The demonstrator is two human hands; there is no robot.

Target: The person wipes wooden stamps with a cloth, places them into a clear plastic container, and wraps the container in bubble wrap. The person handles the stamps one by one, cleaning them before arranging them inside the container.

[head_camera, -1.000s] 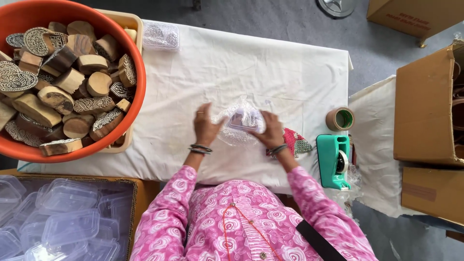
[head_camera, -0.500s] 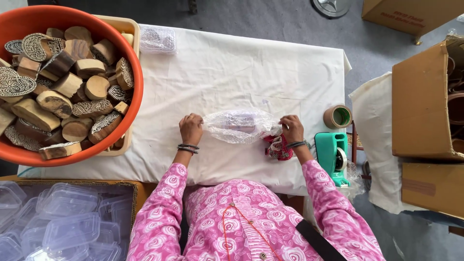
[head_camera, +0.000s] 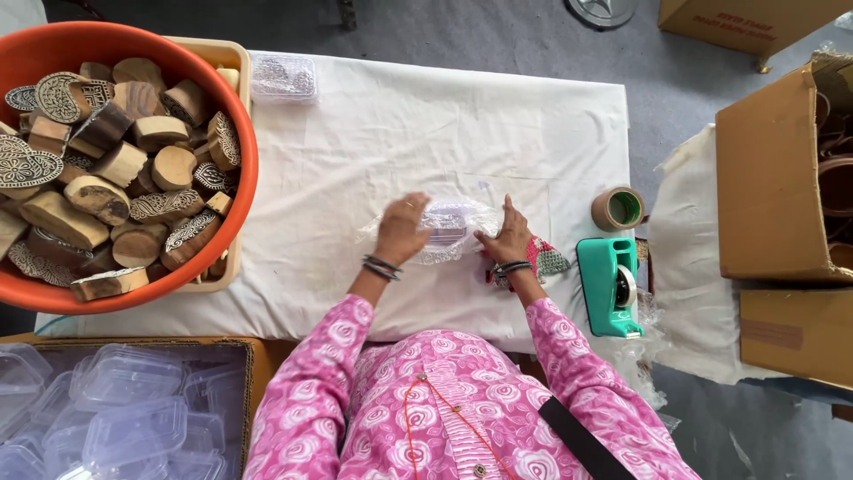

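A small clear plastic box wrapped in bubble wrap [head_camera: 447, 227] lies on the white cloth-covered table [head_camera: 373, 133], near its front middle, directly ahead of the person. The left hand [head_camera: 402, 231] rests on the bundle's left end with fingers curled over the wrap, pressing it down against the box; the right hand [head_camera: 508, 238] lies on the right end, fingers spread and flat, holding the loose film against the table. With both ends held this way, the wrap appears to be kept tight around the box so that it does not spring open. Whether either hand pinches an edge of the film cannot be told. Just beside the right wrist lies a scrap of red patterned fabric [head_camera: 542, 260], partly under the hand. A teal tape dispenser [head_camera: 610, 286] and a roll of brown tape [head_camera: 617, 208] sit to the right, within easy reach of that hand. At the left, an orange tub [head_camera: 251, 169] is heaped with carved wooden printing blocks [head_camera: 115, 169]. A second filled clear box [head_camera: 283, 76] stands at the table's far edge. Empty clear lidded containers [head_camera: 115, 413] fill a carton at the lower left. Cardboard cartons [head_camera: 769, 178] stand at the right.
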